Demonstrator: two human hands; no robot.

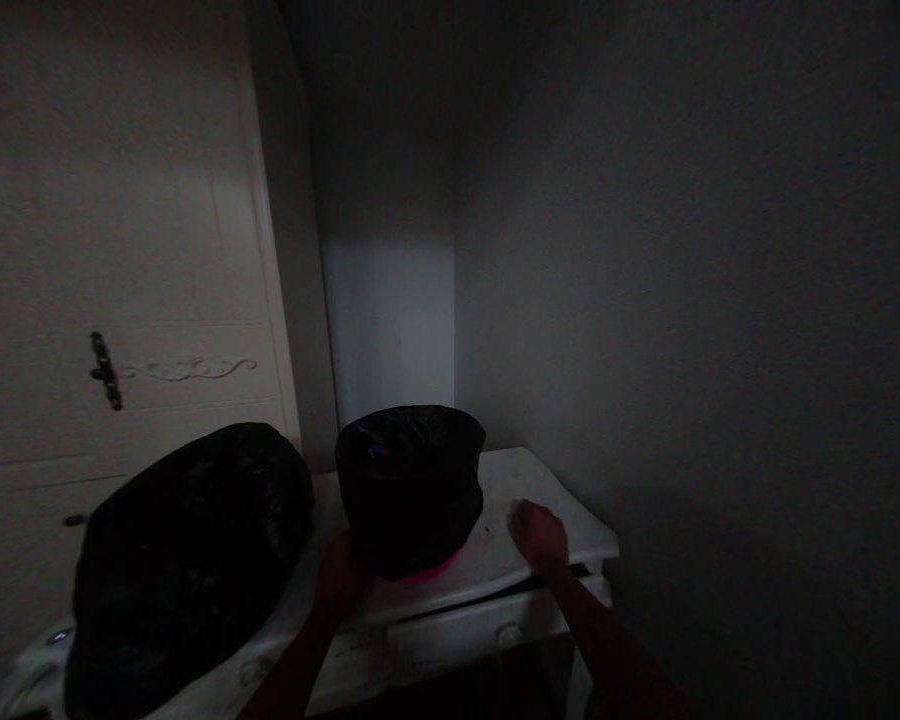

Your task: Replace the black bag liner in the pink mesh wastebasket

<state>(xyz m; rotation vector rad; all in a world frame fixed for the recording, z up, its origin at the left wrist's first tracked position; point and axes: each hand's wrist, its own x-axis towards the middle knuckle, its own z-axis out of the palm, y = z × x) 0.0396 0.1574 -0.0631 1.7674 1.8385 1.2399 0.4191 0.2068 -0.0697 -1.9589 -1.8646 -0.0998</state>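
A round bin (435,570), lined with a black bag (412,500), stands upright on a worn white table (502,475). Its pink base shows under the bag. Inside the bag is a small blue and red spot too dim to name. My left hand (341,575) is against the bin's lower left side, its fingers lost in the dark. To the right of the bin, my right hand (541,535) is closed low over the tabletop. A small whitish thing, perhaps a tissue or cloth, shows at its fingers.
A large full-looking black bag (195,560) bulges on the left. Behind it stands a pale cupboard (180,250) with a dark handle (106,370). A grey wall (682,300) borders the table's right side. A drawer (480,630) with a round knob is below the tabletop.
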